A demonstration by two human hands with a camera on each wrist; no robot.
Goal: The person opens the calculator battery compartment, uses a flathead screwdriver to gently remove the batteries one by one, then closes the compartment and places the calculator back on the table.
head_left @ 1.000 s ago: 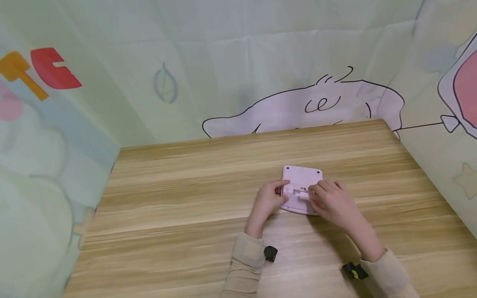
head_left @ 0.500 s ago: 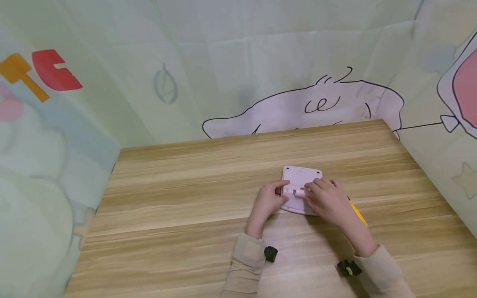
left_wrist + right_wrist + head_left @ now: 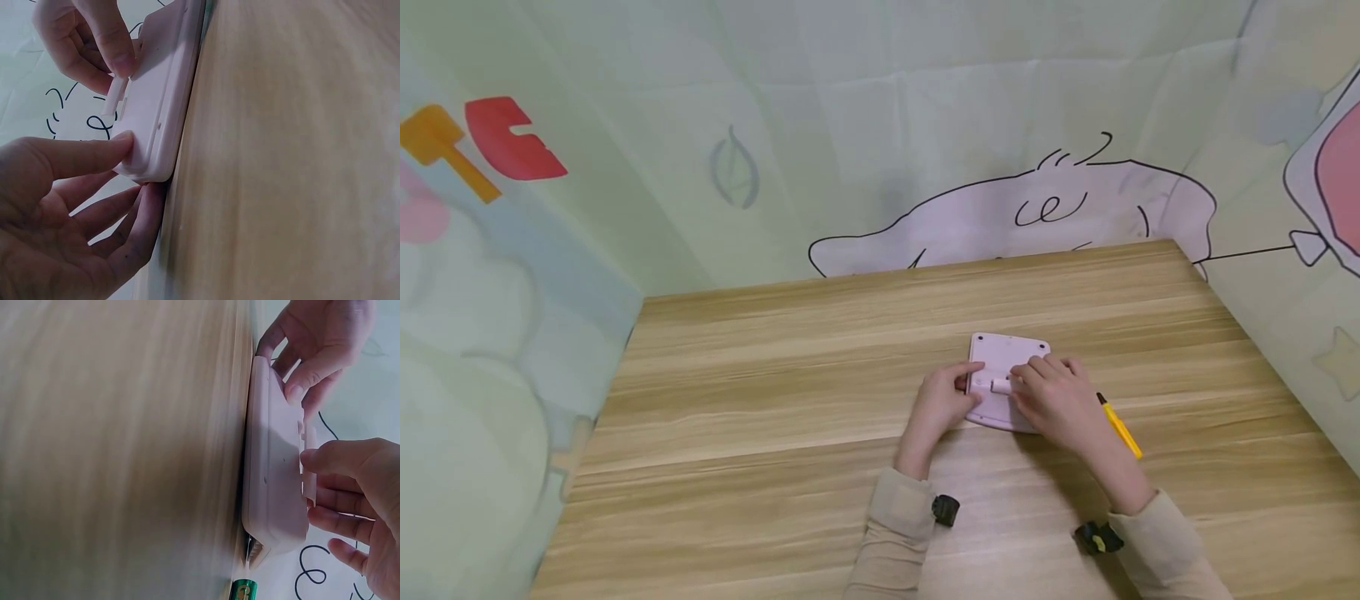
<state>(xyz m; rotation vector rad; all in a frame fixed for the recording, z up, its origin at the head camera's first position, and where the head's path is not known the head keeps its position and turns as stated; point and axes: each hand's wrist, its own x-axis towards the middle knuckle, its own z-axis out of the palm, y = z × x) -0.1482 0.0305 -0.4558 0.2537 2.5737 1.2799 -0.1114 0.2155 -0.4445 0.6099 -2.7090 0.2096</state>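
Observation:
A pink calculator (image 3: 1009, 354) lies face down on the wooden table, its keys hidden. My left hand (image 3: 942, 396) grips its left edge, thumb on the back and fingers at the side. With thumb and fingers, my right hand (image 3: 1060, 404) pinches a small pink battery cover (image 3: 1000, 386) over the compartment in the middle of the back. In the left wrist view the cover (image 3: 114, 97) stands tilted up from the back's surface. Whether it touches the compartment's edge I cannot tell. The right fingers hide part of the compartment.
A yellow tool with a black tip (image 3: 1120, 427), slim like a pen or screwdriver, lies right of my right hand. In the right wrist view a green battery (image 3: 243, 590) shows beyond the calculator. A printed curtain (image 3: 850, 167) hangs behind the table.
My right hand has shifted left with the battery cover, which now lies over the compartment opening. The yellow tool has come into view from behind that hand. My left hand stays put.

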